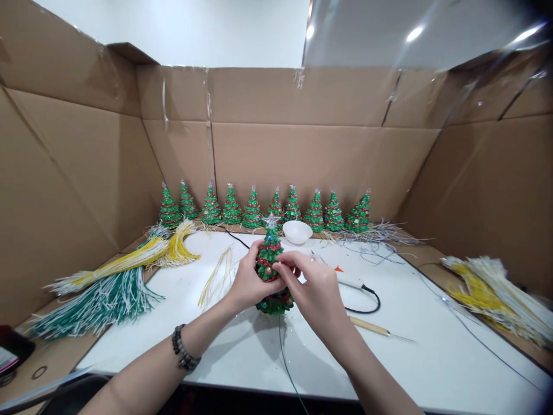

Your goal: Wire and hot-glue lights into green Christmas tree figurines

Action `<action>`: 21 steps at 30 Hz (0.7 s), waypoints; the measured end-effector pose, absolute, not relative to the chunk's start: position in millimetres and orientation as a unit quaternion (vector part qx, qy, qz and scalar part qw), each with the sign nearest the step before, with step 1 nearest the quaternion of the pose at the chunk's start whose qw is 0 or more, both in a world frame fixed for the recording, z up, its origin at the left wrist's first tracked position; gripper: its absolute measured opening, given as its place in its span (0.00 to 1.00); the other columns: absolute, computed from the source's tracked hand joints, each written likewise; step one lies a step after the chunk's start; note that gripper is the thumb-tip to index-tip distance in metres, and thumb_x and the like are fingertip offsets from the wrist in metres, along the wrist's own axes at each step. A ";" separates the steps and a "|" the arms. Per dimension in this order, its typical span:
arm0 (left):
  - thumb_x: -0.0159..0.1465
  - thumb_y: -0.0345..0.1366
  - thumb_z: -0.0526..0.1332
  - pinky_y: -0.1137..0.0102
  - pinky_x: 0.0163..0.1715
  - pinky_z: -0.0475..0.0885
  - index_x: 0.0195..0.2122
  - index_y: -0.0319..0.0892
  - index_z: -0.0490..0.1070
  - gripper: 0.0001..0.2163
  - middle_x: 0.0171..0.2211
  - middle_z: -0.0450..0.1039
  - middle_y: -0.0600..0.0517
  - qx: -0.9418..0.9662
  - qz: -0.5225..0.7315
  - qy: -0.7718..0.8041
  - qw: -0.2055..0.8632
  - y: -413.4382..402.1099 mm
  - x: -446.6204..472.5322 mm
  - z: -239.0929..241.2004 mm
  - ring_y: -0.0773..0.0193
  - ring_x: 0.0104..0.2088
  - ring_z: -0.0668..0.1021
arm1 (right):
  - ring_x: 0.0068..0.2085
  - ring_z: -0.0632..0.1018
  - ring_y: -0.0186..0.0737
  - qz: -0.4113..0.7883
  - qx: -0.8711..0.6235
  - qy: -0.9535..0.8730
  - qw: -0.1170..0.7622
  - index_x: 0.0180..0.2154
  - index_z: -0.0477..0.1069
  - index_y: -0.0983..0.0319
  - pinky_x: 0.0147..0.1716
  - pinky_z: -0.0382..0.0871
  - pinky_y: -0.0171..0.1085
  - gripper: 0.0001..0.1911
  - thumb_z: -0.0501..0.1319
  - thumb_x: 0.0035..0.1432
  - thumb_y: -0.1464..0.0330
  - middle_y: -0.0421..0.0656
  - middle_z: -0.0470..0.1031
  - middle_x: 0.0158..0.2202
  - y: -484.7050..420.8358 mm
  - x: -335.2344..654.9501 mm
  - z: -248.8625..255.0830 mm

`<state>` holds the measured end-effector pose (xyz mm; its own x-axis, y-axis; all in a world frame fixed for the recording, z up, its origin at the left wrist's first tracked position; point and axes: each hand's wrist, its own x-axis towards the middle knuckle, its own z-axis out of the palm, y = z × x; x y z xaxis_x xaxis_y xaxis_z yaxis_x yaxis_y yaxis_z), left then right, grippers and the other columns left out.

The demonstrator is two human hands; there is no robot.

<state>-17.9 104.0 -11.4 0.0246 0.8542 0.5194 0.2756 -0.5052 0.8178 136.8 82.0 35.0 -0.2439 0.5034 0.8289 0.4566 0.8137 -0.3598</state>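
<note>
A small green Christmas tree figurine [272, 302] with red garlands and a clear star on top stands upright over the white table, near the middle. My left hand [254, 282] is wrapped round its left side and front. At the tree's front right, my right hand [313, 282] has thumb and forefinger pinched together against the decorations. Whatever sits between those fingertips is too small to make out. A thin green wire [285, 357] runs from the tree's base down over the table's front edge.
Several similar trees [232, 207] line the back cardboard wall, behind a white bowl [297, 232]. Bundled yellow, white and green wires lie left [116, 300] and right [496, 294]. Right of my hands are a wooden-handled awl [371, 327] and a white corded tool [349, 281].
</note>
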 end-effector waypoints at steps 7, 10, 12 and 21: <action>0.47 0.41 0.75 0.62 0.50 0.73 0.51 0.43 0.65 0.31 0.43 0.76 0.51 0.520 0.645 0.409 0.382 107.9 -17.6 -4.3 0.57 0.44 0.79 | 0.35 0.79 0.41 0.073 -0.316 -0.627 0.708 0.39 0.72 0.58 0.35 0.76 0.38 0.07 0.60 0.62 0.75 0.43 0.77 0.32 40.2 134.9 -14.5; 0.47 0.43 0.75 0.66 0.43 0.75 0.45 0.44 0.67 0.27 0.37 0.76 0.54 0.387 0.694 0.371 0.480 111.6 -16.5 -2.6 0.62 0.37 0.79 | 0.36 0.80 0.45 0.094 -0.326 -0.640 0.689 0.38 0.72 0.58 0.37 0.78 0.42 0.08 0.59 0.62 0.76 0.45 0.78 0.33 27.0 126.3 -35.1; 0.49 0.45 0.74 0.68 0.38 0.75 0.43 0.45 0.67 0.25 0.35 0.75 0.55 0.348 0.701 0.363 0.505 113.4 -16.5 -2.5 0.64 0.33 0.79 | 0.40 0.82 0.46 0.079 -0.334 -0.671 0.657 0.40 0.74 0.59 0.41 0.79 0.43 0.09 0.58 0.62 0.76 0.48 0.80 0.37 27.8 120.6 -41.9; 0.48 0.50 0.73 0.64 0.37 0.78 0.40 0.41 0.70 0.24 0.31 0.79 0.50 0.285 0.675 0.346 0.586 106.9 -14.0 2.0 0.57 0.33 0.83 | 0.58 0.77 0.50 0.061 -0.312 -0.769 0.555 0.56 0.71 0.62 0.54 0.77 0.49 0.21 0.52 0.66 0.76 0.54 0.76 0.54 65.9 106.8 -52.8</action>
